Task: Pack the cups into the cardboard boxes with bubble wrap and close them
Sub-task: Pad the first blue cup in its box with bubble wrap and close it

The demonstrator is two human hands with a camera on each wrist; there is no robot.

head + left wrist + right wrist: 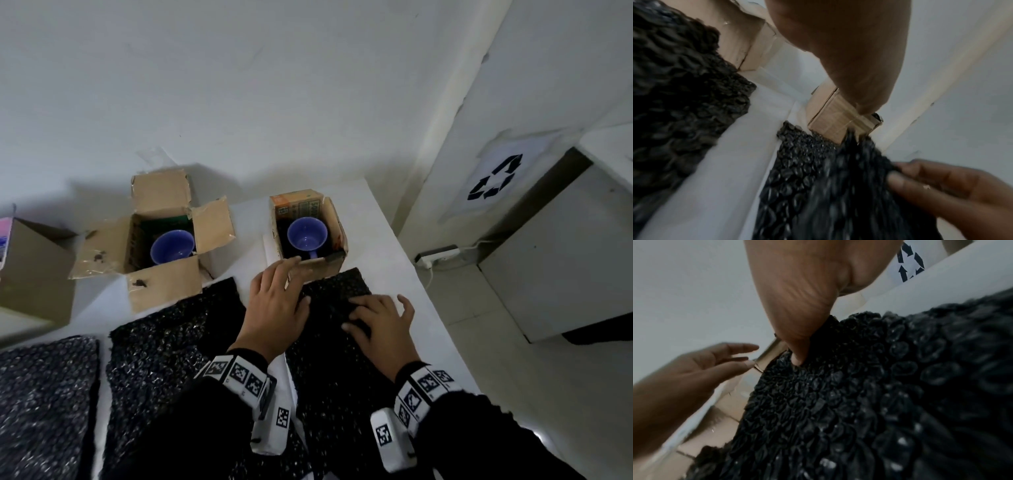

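Two open cardboard boxes stand at the back of the white table (246, 219). The left box (164, 287) and the right box (334, 265) each hold a blue cup (173, 251) (306, 234). A black bubble wrap sheet (337, 291) lies in front of the right box. My right hand (378, 322) pinches this sheet between thumb and curled fingers, and the right wrist view shows the thumb (797, 344) pressed into the bubble wrap (859, 394). My left hand (275, 298) reaches forward with straight fingers, whose tips touch the right box's near edge.
Two more black bubble wrap sheets (171, 342) (48, 394) lie to the left. Another cardboard box (34, 274) stands at the far left. Beyond the table's right edge are a white bin with a recycling sign (496, 178) and a power strip (438, 255) on the floor.
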